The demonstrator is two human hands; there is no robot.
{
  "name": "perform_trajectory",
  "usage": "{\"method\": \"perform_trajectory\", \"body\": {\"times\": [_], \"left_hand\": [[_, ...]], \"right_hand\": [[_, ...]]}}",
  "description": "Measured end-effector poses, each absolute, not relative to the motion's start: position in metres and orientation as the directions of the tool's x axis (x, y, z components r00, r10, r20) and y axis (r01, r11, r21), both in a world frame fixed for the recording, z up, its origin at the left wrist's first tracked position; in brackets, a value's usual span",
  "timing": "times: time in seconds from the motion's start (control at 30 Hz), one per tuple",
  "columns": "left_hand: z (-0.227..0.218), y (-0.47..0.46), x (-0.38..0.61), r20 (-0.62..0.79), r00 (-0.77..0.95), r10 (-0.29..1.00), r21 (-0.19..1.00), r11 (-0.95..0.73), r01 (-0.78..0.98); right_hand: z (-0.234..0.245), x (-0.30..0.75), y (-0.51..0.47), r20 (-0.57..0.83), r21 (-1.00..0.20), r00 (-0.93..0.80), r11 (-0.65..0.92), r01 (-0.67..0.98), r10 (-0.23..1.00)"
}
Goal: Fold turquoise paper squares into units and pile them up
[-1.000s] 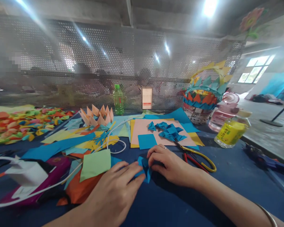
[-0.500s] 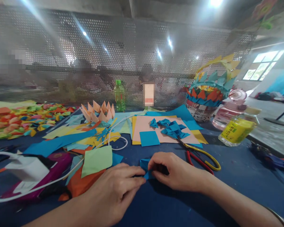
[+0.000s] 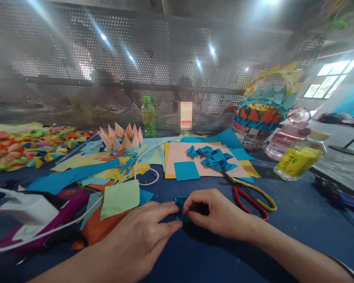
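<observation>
We work a small folded blue paper piece (image 3: 180,201) on the dark-blue table (image 3: 221,261).
Its flap now lies lower, suggesting a firmer crease; our left hand (image 3: 147,227) steadies it, fingers parted, our right hand (image 3: 213,210) pinches.

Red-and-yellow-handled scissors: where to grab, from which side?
Probably the handles, from the near right: the scissors lie with both loops splayed that way, blade end pointing away toward the blue folded pieces, tips out of sight.

Glare streaks the mesh (image 3: 165,51) — soft shadow under the right hand (image 3: 216,212) (edges smeared).
</observation>
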State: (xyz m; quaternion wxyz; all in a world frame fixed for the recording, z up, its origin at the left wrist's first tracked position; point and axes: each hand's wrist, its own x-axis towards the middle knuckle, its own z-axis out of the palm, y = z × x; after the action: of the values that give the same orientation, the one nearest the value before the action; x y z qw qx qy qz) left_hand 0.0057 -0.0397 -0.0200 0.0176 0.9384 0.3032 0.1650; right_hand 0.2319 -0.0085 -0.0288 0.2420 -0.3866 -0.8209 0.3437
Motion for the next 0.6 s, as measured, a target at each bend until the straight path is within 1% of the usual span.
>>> {"method": "perform_trajectory", "body": {"times": [0.07, 0.17, 0.27, 0.33, 0.47, 0.6], "left_hand": [[-0.018, -0.04, 0.006, 0.297, 0.755, 0.584, 0.15, -0.81, 0.568], [-0.017, -0.04, 0.006, 0.304, 0.754, 0.583, 0.156, -0.811, 0.564], [-0.018, -0.039, 0.006, 0.303, 0.762, 0.573, 0.155, -0.818, 0.554], [-0.02, -0.039, 0.005, 0.304, 0.76, 0.575, 0.166, -0.817, 0.552], [-0.022, -0.038, 0.004, 0.306, 0.756, 0.578, 0.197, -0.816, 0.544], [-0.018, -0.037, 0.006, 0.321, 0.755, 0.571, 0.196, -0.82, 0.537]], "right_hand": [[-0.027, 0.23, -0.011, 0.107, -0.763, -0.565, 0.432, 0.481, 0.818], [-0.027, 0.23, -0.01, 0.15, -0.728, -0.57, 0.481, 0.488, 0.807], [-0.029, 0.234, -0.005, 0.257, -0.648, -0.63, 0.614, 0.451, 0.733], [-0.03, 0.237, -0.002, 0.301, -0.609, -0.675, 0.68, 0.408, 0.674], [-0.029, 0.242, 0.0, 0.313, -0.589, -0.723, 0.723, 0.361, 0.616], [-0.028, 0.245, -0.001, 0.304, -0.554, -0.748, 0.748, 0.366, 0.591]]}}
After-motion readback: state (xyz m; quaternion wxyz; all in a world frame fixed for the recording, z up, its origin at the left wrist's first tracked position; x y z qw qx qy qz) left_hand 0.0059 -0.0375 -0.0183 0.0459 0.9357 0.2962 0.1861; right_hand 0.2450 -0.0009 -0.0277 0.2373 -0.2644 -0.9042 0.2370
